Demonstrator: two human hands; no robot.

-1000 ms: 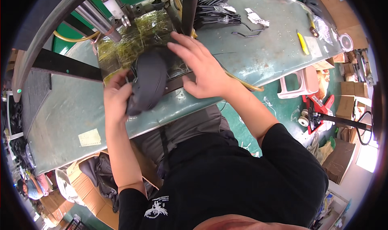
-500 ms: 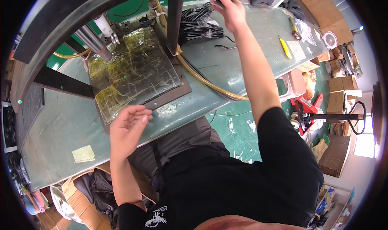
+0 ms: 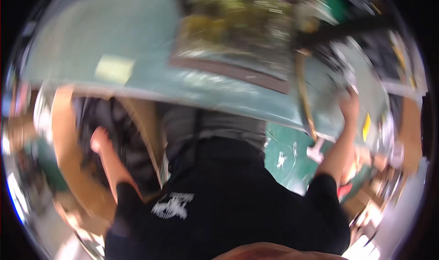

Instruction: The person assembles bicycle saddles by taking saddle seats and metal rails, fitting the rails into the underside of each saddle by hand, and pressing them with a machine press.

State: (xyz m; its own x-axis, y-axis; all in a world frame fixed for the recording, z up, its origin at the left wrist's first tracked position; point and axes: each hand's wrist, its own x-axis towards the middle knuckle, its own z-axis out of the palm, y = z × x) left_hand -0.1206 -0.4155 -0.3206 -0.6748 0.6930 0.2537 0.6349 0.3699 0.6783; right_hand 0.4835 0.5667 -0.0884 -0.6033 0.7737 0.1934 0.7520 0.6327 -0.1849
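Note:
The view is smeared by motion. My left hand (image 3: 99, 139) is over an open cardboard box (image 3: 64, 136) at the table's near left side, above dark, soft-looking items (image 3: 130, 157) inside it. Its fingers are too blurred to read, and whether it touches those items I cannot tell. My right hand (image 3: 349, 103) is stretched out over the right part of the table, beside a blurred bundle of thin black pieces (image 3: 336, 61). Whether it holds anything does not show.
On the green table (image 3: 151, 84) lies a board (image 3: 228, 72) under a pad wrapped in yellowish film (image 3: 233, 34). A dark frame bar (image 3: 345, 31) and a yellow hose (image 3: 300, 91) stand right of it. A yellow-handled tool (image 3: 366, 126) and a pale paper (image 3: 114, 69) lie farther out.
My view has swung to the left. My left hand has gone from the pad's near edge to the cardboard box. My right hand has come away from the dark pile at the back.

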